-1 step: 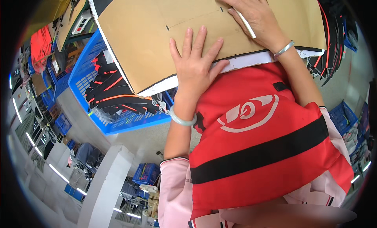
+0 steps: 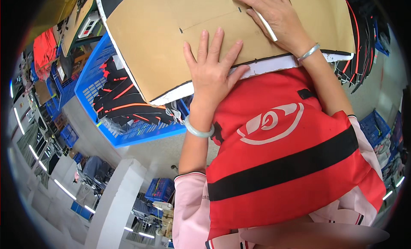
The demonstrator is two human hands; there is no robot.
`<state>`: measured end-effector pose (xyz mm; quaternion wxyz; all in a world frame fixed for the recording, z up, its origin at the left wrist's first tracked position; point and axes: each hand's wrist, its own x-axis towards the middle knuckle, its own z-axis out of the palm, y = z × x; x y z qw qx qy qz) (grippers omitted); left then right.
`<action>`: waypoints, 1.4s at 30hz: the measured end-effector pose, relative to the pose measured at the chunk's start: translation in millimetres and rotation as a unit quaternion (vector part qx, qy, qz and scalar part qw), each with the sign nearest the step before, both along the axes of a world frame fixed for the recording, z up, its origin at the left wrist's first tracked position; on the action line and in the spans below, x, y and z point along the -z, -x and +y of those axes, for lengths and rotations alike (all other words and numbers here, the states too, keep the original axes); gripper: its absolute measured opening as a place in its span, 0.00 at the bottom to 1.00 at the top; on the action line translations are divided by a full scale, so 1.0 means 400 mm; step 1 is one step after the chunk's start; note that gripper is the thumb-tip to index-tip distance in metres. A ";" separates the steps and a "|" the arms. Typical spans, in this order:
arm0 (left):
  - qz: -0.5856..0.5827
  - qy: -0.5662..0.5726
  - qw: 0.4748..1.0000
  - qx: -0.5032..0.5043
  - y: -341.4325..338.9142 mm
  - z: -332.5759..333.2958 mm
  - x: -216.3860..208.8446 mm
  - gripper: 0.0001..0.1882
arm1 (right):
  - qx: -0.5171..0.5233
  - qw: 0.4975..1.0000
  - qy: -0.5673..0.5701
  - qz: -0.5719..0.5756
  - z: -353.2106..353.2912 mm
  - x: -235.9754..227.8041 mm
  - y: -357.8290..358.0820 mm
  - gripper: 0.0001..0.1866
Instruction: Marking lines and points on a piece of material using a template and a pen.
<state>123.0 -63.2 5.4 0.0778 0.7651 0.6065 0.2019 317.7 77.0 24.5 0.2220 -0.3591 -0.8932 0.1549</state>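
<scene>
A large tan card pattern point(image 2: 141, 47) lies over dark fabric on a white-edged board. A thin line with two short dark marks runs across the card. My left hand point(image 2: 212, 71) rests flat on the card near its front edge, fingers spread, holding nothing. Farther right, my right hand point(image 2: 278, 19) presses on the card with a slim white marking pencil point(image 2: 266, 26) tucked in it; the pencil's blunt end points toward me. The fingertips of that hand run to the top edge of the view.
Below the board at left stands a blue plastic basket point(image 2: 128, 139) with black and orange-trimmed fabric pieces point(image 2: 124, 92). More such black pieces point(image 2: 357, 47) hang at the right. A white pillar point(image 2: 117, 197) rises at lower left. A small white device point(image 2: 89, 25) sits at upper left.
The card has shifted very slightly to the left, with both hands moving along on it. Their grip and pose look the same.
</scene>
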 end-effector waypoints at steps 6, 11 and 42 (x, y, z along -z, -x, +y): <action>0.011 -0.003 1.000 0.008 -0.012 -0.006 0.008 0.28 | -0.002 1.000 -0.021 0.006 -0.009 0.019 0.016 0.20; 0.008 -0.003 1.000 0.005 -0.019 -0.013 0.012 0.26 | 0.000 0.999 -0.037 0.003 -0.015 0.026 0.011 0.20; 0.036 0.047 0.998 -0.013 -0.033 -0.001 -0.007 0.28 | 0.056 0.995 -0.082 0.033 -0.034 0.100 0.014 0.19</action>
